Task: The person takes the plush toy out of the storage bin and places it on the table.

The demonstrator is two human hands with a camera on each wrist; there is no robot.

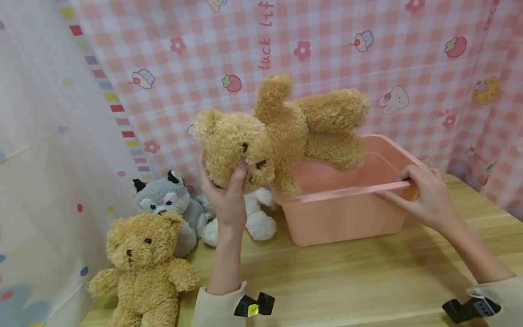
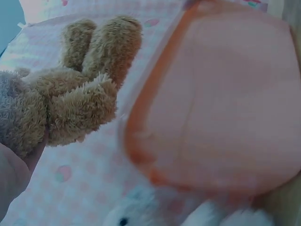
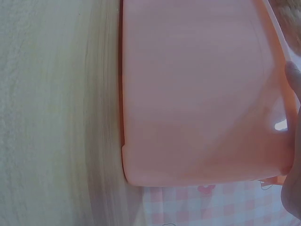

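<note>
My left hand grips a tan teddy bear by its head, thumb across the face. The bear lies sideways in the air, its legs over the left part of a pink plastic bin. In the left wrist view the bear's legs point up beside the bin. At the bin's right end, my right hand pinches the rim, thumb on the near side and fingers over the edge. The right wrist view shows the bin's outer wall with that thumb at its rim.
A second tan teddy bear sits at the left of the wooden table. Behind it sits a grey and white husky plush, and a white plush is partly hidden by my left arm. A pink checked cloth hangs behind.
</note>
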